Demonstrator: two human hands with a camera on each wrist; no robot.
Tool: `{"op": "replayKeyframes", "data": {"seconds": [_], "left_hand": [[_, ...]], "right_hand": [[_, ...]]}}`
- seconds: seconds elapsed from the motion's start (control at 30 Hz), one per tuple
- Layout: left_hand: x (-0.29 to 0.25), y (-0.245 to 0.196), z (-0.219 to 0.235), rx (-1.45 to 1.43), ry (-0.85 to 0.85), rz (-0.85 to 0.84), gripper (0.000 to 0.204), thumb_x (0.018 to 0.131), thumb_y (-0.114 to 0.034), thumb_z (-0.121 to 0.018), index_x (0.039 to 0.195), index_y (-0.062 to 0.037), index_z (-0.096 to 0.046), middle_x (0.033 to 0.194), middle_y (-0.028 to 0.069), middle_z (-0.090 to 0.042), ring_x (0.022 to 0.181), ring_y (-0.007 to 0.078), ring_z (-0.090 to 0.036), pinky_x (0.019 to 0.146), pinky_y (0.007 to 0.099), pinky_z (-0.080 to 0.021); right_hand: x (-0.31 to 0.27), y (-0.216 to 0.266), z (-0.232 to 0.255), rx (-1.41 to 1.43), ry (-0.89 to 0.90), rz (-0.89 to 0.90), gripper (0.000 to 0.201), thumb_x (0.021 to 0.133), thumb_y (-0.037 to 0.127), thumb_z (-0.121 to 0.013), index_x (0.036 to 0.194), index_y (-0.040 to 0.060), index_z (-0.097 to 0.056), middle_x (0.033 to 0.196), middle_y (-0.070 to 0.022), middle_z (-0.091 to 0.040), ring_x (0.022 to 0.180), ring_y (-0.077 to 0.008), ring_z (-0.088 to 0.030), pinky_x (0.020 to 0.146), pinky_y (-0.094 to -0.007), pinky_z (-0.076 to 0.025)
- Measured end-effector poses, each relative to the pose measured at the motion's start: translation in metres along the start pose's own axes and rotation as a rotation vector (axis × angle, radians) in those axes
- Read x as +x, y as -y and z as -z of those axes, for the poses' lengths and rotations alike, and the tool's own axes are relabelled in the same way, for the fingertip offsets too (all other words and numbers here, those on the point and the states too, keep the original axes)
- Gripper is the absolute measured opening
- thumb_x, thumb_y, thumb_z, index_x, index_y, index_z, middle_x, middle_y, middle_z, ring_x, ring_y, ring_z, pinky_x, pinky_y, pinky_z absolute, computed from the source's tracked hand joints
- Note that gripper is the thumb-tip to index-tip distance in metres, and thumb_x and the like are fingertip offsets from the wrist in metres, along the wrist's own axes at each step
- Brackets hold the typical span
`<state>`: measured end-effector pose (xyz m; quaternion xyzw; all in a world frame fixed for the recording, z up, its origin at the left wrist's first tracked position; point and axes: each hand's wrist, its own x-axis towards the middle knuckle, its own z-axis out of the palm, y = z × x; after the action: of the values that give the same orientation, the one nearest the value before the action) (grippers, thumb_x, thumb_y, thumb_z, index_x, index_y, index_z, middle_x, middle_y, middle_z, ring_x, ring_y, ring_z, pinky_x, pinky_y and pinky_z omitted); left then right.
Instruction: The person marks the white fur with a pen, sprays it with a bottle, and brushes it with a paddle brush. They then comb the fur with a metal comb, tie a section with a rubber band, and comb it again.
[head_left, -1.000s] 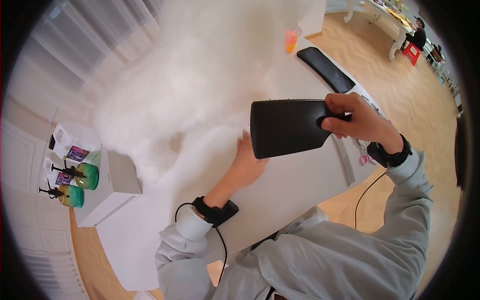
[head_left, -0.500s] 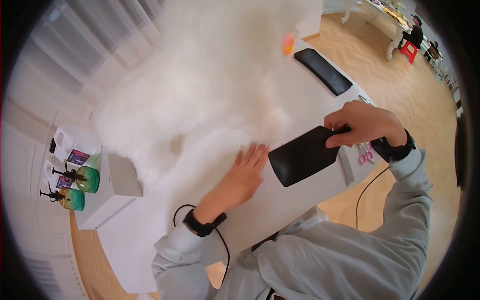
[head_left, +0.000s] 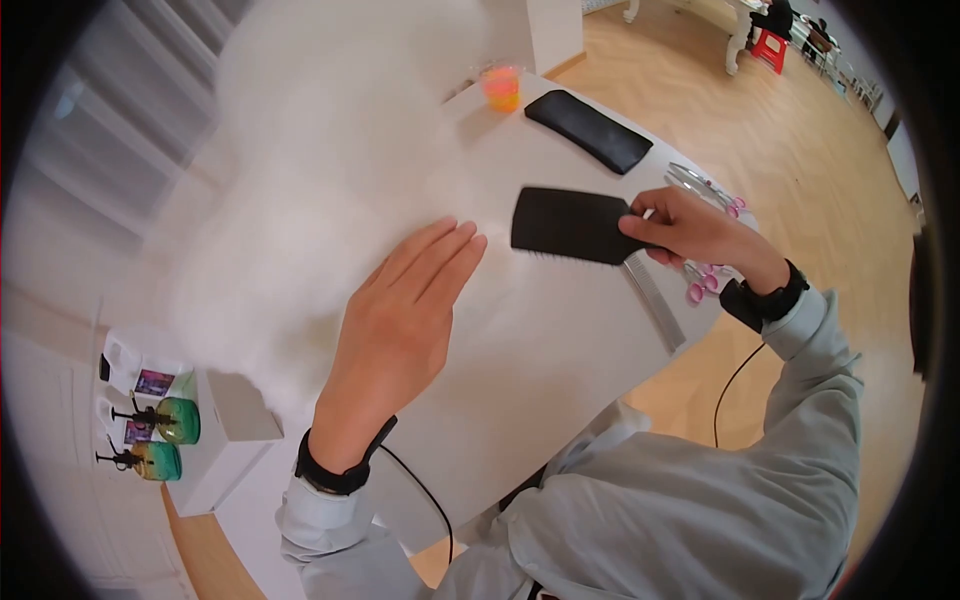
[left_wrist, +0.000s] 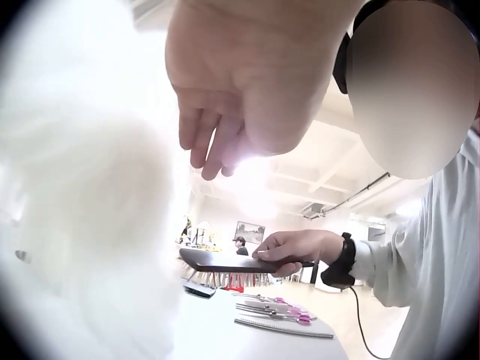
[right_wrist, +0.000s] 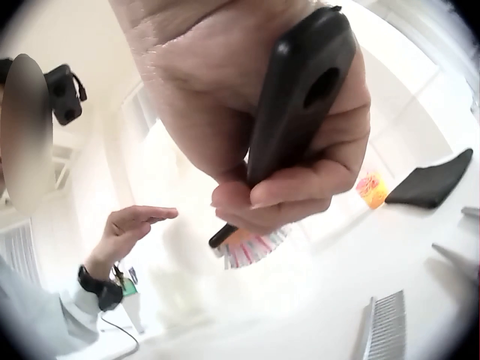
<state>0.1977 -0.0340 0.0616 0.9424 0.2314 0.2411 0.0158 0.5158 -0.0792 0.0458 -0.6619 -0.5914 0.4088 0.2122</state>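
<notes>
A big mass of white fluffy fur [head_left: 330, 170] lies on the white table [head_left: 560, 340]. My right hand [head_left: 685, 232] grips the handle of a black paddle brush [head_left: 568, 225], held level with its bristles down at the fur's right edge. The right wrist view shows the fingers curled round the brush handle [right_wrist: 300, 97], bristles [right_wrist: 251, 251] below. My left hand [head_left: 400, 300] is lifted over the fur, fingers straight and together, holding nothing. In the left wrist view the left hand [left_wrist: 232, 97] hangs above the fur [left_wrist: 82, 210], with the brush [left_wrist: 225, 261] beyond.
An orange cup [head_left: 502, 88] and a black pad [head_left: 588, 130] sit at the table's far side. Pink-handled scissors [head_left: 705, 188] and a metal comb [head_left: 655, 300] lie near my right hand. Two spray bottles [head_left: 165, 420] and a white box [head_left: 225, 440] stand at the left.
The brush swept down toward the table edge, then came back up to the fur's edge. My left hand lifted off the fur and rose toward the camera.
</notes>
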Motion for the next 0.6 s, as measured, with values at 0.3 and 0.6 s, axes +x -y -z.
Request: {"op": "replayKeyframes", "data": {"seconds": [0.3, 0.6], "left_hand": [[0.045, 0.018, -0.046, 0.546, -0.003, 0.027, 0.036, 0.085, -0.011, -0.061, 0.118, 0.0023, -0.059, 0.124, 0.0149, -0.06, 0.117, 0.0278, -0.055, 0.106, 0.0406, -0.04], [0.002, 0.009, -0.093, 0.606, 0.316, -0.2, 0.041, 0.086, -0.016, -0.06, 0.123, 0.0008, -0.058, 0.129, 0.0168, -0.056, 0.129, 0.03, -0.045, 0.115, 0.0444, -0.028]], "right_hand": [[0.011, 0.015, 0.0, 0.547, -0.218, 0.256, 0.037, 0.101, 0.041, -0.049, 0.088, 0.0064, -0.054, 0.061, 0.0026, -0.052, 0.048, -0.0025, -0.042, 0.047, -0.0193, -0.033], [0.002, -0.028, -0.001, -0.164, 0.045, -0.009, 0.039, 0.099, 0.037, -0.053, 0.09, -0.0005, -0.057, 0.062, -0.0029, -0.061, 0.057, -0.009, -0.058, 0.055, -0.0232, -0.045]]}}
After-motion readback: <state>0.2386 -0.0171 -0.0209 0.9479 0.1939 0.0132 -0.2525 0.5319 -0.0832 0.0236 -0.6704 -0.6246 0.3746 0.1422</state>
